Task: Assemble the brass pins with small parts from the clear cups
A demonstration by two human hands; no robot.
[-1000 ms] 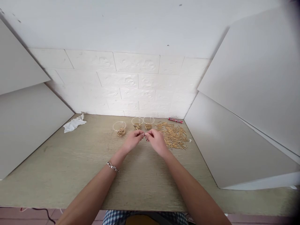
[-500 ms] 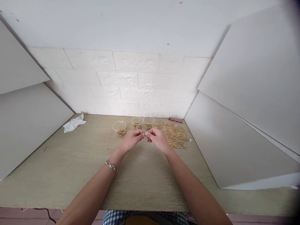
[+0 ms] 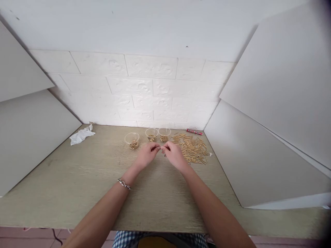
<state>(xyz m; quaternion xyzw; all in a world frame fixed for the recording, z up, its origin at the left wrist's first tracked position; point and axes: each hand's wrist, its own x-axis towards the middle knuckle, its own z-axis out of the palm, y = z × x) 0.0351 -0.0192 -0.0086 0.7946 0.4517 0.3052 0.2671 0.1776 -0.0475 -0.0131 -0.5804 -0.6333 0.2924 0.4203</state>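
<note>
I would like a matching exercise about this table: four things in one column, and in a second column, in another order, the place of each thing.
1. chain bracelet
2. white cloth
3. gold-coloured pins
4. red marker

A. beside the back wall
B. around the left wrist
C. in a loose heap beside the right hand
D. crumpled at the left side of the table

Pairs: 1-B, 2-D, 3-C, 4-A

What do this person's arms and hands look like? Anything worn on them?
The left forearm and right forearm are bare, no sleeves showing. The left hand and right hand wear no gloves. A silver-coloured chain-link bracelet circles the left wrist; the right wrist has none.
</note>
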